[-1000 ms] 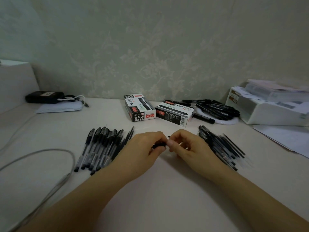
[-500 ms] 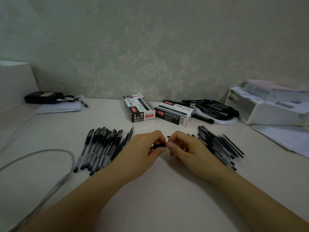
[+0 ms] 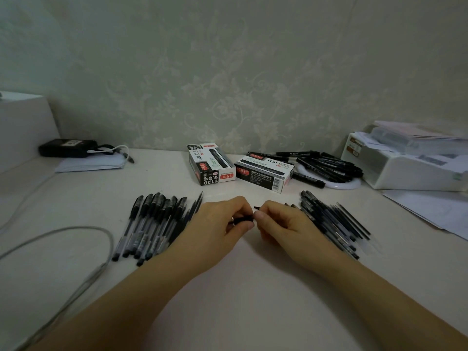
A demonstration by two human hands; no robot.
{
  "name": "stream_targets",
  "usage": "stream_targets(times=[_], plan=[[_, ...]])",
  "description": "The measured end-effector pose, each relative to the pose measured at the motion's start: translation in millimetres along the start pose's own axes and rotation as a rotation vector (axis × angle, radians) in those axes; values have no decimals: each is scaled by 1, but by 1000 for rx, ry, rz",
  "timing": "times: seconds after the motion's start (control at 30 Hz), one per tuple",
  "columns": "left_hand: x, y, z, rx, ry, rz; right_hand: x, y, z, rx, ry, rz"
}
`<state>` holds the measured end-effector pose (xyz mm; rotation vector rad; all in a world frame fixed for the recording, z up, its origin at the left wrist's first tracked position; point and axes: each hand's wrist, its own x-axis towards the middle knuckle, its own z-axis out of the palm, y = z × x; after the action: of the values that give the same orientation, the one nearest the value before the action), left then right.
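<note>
Dim light; floral-patterned wallpaper (image 3: 228,72) rises behind a white table (image 3: 240,287).

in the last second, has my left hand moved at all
No: the left hand stays equally far in front of the left pen box, pinching the black pen part.

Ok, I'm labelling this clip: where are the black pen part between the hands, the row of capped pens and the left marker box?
black pen part (image 3: 243,219): head view, its middle.
row of capped pens (image 3: 152,224): head view, a central pen's barrel.
left marker box (image 3: 214,159): head view, its top face.
</note>
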<state>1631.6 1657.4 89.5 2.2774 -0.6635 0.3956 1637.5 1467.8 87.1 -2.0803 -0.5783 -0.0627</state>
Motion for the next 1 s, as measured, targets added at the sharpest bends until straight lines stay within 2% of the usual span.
stream_targets(times=[0.37,0.7,0.8,0.9,1.0], plan=[[0,4,-3,36,-32,16,2,4,-2,24,27,-18],[3,3,-5,61,33,35,2,6,-1,47,13,-4],[2,1,-1,57,100,-2,4,7,2,-91,89,-42],[2,0,0,70,212,-52,10,10,2,-391,191,-84],[3,-2,-2,76,260,-78,11,18,3,-658,119,-90]])
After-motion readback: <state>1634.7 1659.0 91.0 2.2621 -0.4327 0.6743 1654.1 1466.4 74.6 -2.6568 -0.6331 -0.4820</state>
